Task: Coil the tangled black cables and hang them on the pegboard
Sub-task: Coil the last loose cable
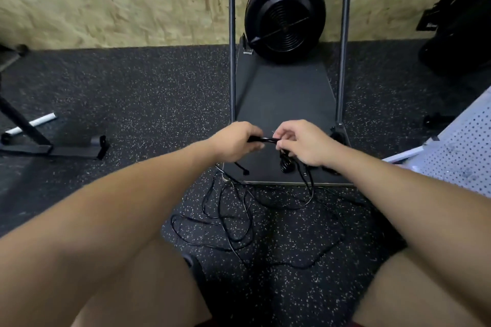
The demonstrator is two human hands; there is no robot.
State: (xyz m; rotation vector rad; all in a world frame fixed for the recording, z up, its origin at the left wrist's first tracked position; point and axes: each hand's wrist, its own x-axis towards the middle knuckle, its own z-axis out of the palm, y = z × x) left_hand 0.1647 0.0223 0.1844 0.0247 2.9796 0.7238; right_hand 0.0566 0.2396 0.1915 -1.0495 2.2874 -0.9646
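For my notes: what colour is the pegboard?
White pegboard, dotted with small holes; seen in the head view.

A short black stretch of the cables is being held taut above the dark platform, while the rest is being left in loose, tangled loops on the speckled floor below (thin strands crossing one another). The white pegboard is being seen tilted at the right edge.
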